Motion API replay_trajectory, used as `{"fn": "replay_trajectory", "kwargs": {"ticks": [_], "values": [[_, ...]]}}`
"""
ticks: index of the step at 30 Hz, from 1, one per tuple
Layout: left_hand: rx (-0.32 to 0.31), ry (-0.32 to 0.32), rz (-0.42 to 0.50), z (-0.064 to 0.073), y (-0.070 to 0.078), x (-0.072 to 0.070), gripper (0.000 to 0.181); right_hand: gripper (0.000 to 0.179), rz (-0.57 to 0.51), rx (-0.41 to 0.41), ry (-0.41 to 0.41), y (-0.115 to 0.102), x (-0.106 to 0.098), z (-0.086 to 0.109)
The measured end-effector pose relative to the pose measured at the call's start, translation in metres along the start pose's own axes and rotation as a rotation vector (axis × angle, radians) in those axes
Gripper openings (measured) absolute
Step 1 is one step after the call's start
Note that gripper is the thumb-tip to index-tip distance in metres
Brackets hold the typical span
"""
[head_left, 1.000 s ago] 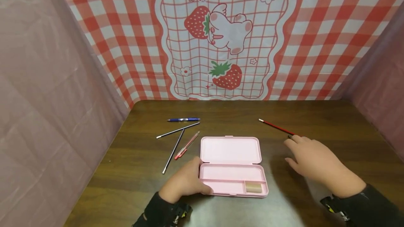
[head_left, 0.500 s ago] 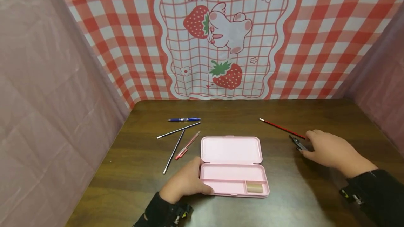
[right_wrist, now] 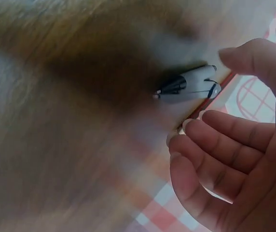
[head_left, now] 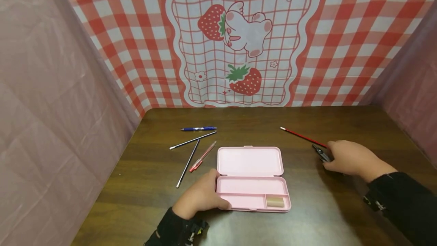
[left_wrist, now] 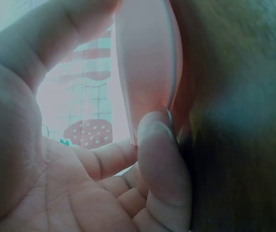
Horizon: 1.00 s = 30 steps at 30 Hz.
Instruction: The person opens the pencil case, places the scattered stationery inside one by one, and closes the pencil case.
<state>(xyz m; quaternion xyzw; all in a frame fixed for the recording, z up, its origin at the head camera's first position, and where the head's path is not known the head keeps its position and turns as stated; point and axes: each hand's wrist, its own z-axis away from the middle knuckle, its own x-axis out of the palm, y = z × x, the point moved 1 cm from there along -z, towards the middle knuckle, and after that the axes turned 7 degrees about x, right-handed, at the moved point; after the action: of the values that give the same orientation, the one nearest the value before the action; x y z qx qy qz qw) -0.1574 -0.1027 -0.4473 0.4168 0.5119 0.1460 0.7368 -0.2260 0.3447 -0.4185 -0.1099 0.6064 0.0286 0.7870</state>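
An open pink pencil case lies on the table with its lid folded back, and a tan cylinder sits in its small front-right compartment. My left hand grips the case's left end; the left wrist view shows the fingers around the pink edge. At the right, my right hand is low over the table beside a grey and black drawing compass. In the right wrist view the compass lies between thumb and loosely bent fingers, apart from both. A red pencil runs behind that hand.
Left of the case lie a blue pen, two dark pencils, one nearer and one farther, and a clear red pen. A checked strawberry cloth hangs behind the table, with pink curtains at both sides.
My right hand has moved right, uncovering the compass and more of the red pencil, then slightly back left toward the compass. The left hand has kept its grip on the case.
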Motion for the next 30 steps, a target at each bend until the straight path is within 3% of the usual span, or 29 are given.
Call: {"fn": "replay_trajectory", "kwargs": {"ticks": [4,8,30], "values": [[-0.005,-0.001,0.005,0.0001,-0.0003,0.0008,0.081,0.032,-0.034,0.017,-0.038,-0.0004,0.0035,-0.0035],[-0.014,-0.004,0.006,0.0001,-0.0002,0.0006,0.081,0.027,-0.040,0.030,-0.044,-0.0010,0.0070,-0.0054],[-0.022,0.004,0.013,0.0001,0.0017,-0.0007,0.080,0.029,-0.081,0.002,-0.073,-0.0002,0.0107,-0.0080]]}}
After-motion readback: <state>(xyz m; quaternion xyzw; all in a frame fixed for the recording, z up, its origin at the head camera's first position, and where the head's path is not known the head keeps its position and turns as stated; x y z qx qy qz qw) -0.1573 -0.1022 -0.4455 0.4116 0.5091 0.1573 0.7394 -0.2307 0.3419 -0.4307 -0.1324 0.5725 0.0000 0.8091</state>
